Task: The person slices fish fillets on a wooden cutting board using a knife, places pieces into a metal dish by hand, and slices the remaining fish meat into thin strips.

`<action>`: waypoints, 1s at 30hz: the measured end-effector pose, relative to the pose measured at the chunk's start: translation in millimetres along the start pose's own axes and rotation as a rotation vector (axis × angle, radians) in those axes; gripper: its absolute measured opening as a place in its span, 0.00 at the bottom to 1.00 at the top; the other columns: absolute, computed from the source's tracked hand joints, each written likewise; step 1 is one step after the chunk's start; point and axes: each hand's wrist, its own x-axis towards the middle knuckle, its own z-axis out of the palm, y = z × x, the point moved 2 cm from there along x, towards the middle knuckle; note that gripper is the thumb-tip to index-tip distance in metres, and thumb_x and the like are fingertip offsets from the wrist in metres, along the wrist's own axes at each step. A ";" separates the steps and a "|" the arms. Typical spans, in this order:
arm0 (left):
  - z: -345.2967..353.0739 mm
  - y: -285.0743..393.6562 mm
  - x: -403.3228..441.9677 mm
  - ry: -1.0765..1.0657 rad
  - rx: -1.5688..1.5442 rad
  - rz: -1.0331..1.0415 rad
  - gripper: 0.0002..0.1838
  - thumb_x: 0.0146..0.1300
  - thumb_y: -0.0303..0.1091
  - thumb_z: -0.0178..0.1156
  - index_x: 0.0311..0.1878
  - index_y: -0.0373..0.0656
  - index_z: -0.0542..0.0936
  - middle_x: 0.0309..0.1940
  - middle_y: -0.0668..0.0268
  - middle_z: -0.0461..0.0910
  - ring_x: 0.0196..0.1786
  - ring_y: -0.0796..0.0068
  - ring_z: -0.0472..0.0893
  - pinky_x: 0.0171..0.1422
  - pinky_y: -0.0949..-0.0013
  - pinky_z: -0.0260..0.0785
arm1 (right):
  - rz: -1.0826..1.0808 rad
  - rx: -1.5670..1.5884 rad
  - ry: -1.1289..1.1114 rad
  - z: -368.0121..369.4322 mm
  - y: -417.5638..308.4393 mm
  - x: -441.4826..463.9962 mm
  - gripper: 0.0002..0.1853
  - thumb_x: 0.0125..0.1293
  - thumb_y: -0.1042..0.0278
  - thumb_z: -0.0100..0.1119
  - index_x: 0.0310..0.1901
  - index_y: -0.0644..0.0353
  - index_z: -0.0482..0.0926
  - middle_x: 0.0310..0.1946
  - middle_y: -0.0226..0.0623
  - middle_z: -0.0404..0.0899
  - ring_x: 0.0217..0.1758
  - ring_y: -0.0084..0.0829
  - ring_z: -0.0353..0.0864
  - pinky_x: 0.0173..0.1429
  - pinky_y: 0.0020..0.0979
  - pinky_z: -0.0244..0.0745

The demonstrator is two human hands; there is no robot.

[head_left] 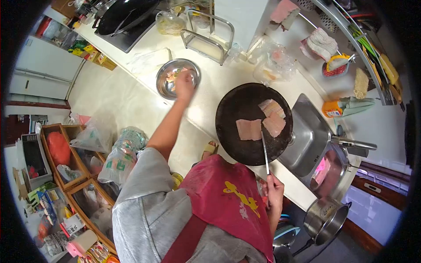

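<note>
My right hand (pixel 274 189) is closed round the handle of a knife (pixel 265 153). Its narrow blade points away from me across a round dark cutting board (pixel 234 98). Several flat pale-pink slices of meat lie on the board: one slice (pixel 249 129) sits left of the blade tip, others (pixel 274 124) to its right. My left hand (pixel 184 85) reaches over the right side of a round steel bowl (pixel 161 90). Small pink and orange pieces (pixel 173 75) show inside the bowl. The fingers of that hand are blurred, so whether they hold anything is unclear.
Right of the board is a steel sink (pixel 305 127) with a faucet (pixel 355 143). A metal rack (pixel 206 44) and plastic bags (pixel 276 61) stand behind. A black wok (pixel 125 17) occupies the far-left stove. A steel pot (pixel 326 219) is at lower right, wooden shelves (pixel 72 184) at left.
</note>
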 end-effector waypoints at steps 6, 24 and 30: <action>-39.0 -111.5 53.9 -0.236 0.384 -0.222 0.11 0.64 0.35 0.62 0.46 0.44 0.88 0.41 0.51 0.87 0.45 0.48 0.86 0.51 0.55 0.77 | 0.029 -0.052 0.017 1.6 -8.7 -2.7 0.22 0.76 0.55 0.61 0.64 0.57 0.80 0.22 0.23 0.74 0.19 0.13 0.66 0.22 0.19 0.61; -49.3 -97.4 61.0 -0.379 -0.787 -0.798 0.05 0.68 0.25 0.61 0.45 0.38 0.82 0.36 0.61 0.86 0.37 0.71 0.87 0.35 0.71 0.76 | -0.021 -0.092 0.041 14.0 -6.4 -7.8 0.23 0.76 0.57 0.61 0.66 0.60 0.78 0.22 0.22 0.73 0.19 0.14 0.66 0.22 0.20 0.61; -63.1 -74.4 60.5 -0.465 -1.240 -0.788 0.06 0.69 0.26 0.58 0.47 0.38 0.79 0.48 0.53 0.86 0.43 0.67 0.87 0.41 0.70 0.78 | -0.035 -0.086 0.024 13.0 -2.1 -6.0 0.23 0.76 0.58 0.60 0.67 0.60 0.77 0.24 0.22 0.74 0.19 0.13 0.65 0.21 0.19 0.61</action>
